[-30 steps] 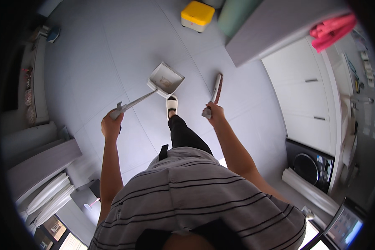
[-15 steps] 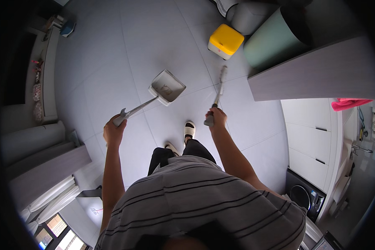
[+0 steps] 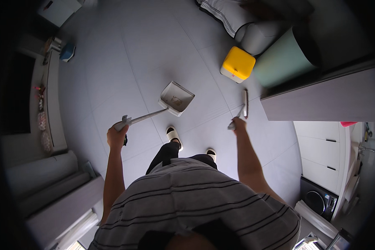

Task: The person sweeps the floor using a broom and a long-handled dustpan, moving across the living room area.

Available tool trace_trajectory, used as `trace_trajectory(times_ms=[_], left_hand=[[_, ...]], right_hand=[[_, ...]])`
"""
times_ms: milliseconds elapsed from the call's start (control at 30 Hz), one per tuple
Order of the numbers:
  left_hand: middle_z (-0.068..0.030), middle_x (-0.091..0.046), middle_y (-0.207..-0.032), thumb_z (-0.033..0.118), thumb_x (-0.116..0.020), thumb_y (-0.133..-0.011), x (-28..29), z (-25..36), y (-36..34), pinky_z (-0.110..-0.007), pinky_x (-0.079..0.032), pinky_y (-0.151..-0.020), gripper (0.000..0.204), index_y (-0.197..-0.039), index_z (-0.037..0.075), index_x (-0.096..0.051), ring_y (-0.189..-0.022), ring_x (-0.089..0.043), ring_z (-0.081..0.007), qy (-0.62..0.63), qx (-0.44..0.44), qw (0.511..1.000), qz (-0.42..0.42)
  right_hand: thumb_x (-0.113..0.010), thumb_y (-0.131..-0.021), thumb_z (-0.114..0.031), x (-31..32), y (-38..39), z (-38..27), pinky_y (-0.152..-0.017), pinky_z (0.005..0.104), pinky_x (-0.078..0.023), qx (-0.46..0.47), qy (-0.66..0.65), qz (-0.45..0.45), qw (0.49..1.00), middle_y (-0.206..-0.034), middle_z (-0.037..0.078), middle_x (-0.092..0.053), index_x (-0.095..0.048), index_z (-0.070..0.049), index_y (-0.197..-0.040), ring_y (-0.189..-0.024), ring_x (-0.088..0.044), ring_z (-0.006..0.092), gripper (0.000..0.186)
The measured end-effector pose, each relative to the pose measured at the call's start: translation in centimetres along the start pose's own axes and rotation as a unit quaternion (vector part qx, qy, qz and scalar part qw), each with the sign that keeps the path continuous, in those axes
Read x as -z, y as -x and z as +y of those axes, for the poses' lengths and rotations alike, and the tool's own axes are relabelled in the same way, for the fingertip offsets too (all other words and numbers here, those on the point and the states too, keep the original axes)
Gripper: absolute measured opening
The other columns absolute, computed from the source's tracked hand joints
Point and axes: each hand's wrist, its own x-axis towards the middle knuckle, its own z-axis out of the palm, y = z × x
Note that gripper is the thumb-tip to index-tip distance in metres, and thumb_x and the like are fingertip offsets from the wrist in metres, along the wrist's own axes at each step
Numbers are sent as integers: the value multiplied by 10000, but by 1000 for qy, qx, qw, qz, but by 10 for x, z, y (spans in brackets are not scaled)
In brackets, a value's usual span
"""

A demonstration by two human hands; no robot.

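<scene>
My left hand [image 3: 117, 136] grips the end of a long grey handle that runs up to a white dustpan [image 3: 177, 98] held just above the grey tiled floor, with a little debris lying in the pan. My right hand [image 3: 238, 123] holds the handle of a broom [image 3: 244, 105] whose narrow head points away from me toward a yellow box [image 3: 237, 64]. My feet in white slippers [image 3: 173, 135] stand below the dustpan.
A pale green bin [image 3: 282, 60] and a grey rounded container [image 3: 256, 36] stand beside the yellow box. A grey counter [image 3: 321, 100] and white cabinets [image 3: 323, 150] are on the right, with a washing machine [image 3: 316, 202] below. A grey sofa [image 3: 41, 183] lies to the left.
The view has swung forward across the floor: the yellow box and green bin now lie nearer the broom. Both hands keep their grips, and my second foot has stepped into view.
</scene>
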Motion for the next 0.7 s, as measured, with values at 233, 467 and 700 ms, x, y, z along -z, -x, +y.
trace_trajectory(times_ms=[233, 467, 700], left_hand=[[-113, -667, -794, 338, -685, -703, 3, 37, -148, -364, -494, -670, 363, -963, 85, -670, -747, -644, -262, -79, -141, 986, -36], [-87, -665, -789, 385, -657, -713, -25, 97, -273, -374, -497, -642, 352, -980, 156, -665, -725, -640, -272, -138, -187, 971, -58], [-92, -669, -845, 386, -667, -702, -44, 127, -363, -389, -496, -688, 359, -978, 156, -668, -796, -637, -285, -108, -195, 972, -77]], right_hand=[[-574, -678, 37, -100, 62, 28, -419, 279, -440, -15, -51, -40, 998, -608, 82, -544, -585, 35, -806, -459, -510, 159, 129], [-515, -737, 24, -125, 137, -10, -408, 281, -449, -68, -98, 45, 992, -627, 115, -521, -517, 40, -847, -444, -503, 180, 112], [-513, -756, 1, -184, 63, -31, -421, 305, -448, -138, -272, 145, 941, -614, 89, -463, -463, -9, -765, -497, -500, 210, 51]])
